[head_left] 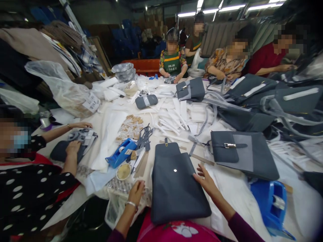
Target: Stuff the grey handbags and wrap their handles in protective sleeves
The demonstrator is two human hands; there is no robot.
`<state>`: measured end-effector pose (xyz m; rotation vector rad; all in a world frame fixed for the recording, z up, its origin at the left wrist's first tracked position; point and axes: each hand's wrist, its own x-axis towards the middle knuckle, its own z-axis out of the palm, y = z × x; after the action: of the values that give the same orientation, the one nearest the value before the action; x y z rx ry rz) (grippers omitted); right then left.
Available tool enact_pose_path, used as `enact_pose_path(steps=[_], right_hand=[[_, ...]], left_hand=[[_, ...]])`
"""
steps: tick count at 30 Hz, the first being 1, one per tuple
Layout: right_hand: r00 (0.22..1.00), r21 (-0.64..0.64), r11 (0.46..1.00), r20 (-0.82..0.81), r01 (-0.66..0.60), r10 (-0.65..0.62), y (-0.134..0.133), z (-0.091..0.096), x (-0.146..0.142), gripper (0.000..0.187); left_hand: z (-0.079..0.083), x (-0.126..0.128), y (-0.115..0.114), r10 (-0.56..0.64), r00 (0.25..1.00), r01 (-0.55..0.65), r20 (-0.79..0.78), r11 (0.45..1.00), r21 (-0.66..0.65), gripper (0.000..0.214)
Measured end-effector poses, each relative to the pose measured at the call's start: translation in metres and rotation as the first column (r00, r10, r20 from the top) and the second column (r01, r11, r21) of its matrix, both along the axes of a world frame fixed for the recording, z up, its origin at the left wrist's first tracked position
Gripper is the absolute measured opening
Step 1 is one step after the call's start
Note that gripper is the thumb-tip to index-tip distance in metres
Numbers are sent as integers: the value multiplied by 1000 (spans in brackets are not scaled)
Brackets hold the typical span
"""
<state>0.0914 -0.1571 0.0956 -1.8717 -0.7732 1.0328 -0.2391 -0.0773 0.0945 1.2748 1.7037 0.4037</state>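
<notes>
A dark blue-grey bag (174, 195) lies in front of me, its lower edge at the table's near side. Its narrow tab with a small gold fitting (166, 144) points away from me, and a bright round metal piece (175, 170) shows on its front. My right hand (205, 179) is open at the bag's right edge, fingers spread, fingertips at its side. Just left of the bag, my left hand (137, 192) is loosely bent, with nothing seen in it; its fingertips are partly hidden. Farther right lies a similar bag (262, 154) with a metal clasp (229, 145).
Left of the bag are a blue tape dispenser (121, 153), a round tin (123, 171), dark straps (145, 134) and brown tags (131, 126). Another blue dispenser (270, 205) stands at right. Bags (297, 101) pile up beyond. A co-worker (22, 188) handles a bag at left; several others work opposite.
</notes>
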Motion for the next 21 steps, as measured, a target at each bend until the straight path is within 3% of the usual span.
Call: enact_pose_path(steps=[2, 5, 8, 12, 15, 18, 21], right_hand=[[981, -121, 990, -186, -75, 52, -6, -9, -5, 72], [960, -122, 982, -258, -142, 107, -14, -12, -19, 60], [980, -107, 988, -177, -110, 90, -18, -9, -27, 57], [993, -40, 999, 117, 29, -24, -8, -8, -24, 65], [992, 40, 999, 127, 20, -24, 14, 0, -21, 56], [999, 36, 999, -48, -18, 20, 42, 10, -21, 46], [986, 82, 996, -162, -30, 43, 62, 12, -21, 46]], left_hand=[[4, 23, 5, -11, 989, 13, 146, 1000, -12, 54], [8, 56, 8, -69, 990, 63, 123, 997, 52, 55], [4, 66, 10, -91, 995, 88, 44, 994, 69, 59], [1, 64, 22, -197, 980, 197, 14, 980, 2, 46], [14, 79, 37, -280, 948, 280, -154, 960, -19, 41], [29, 104, 50, -330, 874, 335, -358, 941, -50, 41], [32, 122, 55, -308, 818, 322, -486, 945, -56, 43]])
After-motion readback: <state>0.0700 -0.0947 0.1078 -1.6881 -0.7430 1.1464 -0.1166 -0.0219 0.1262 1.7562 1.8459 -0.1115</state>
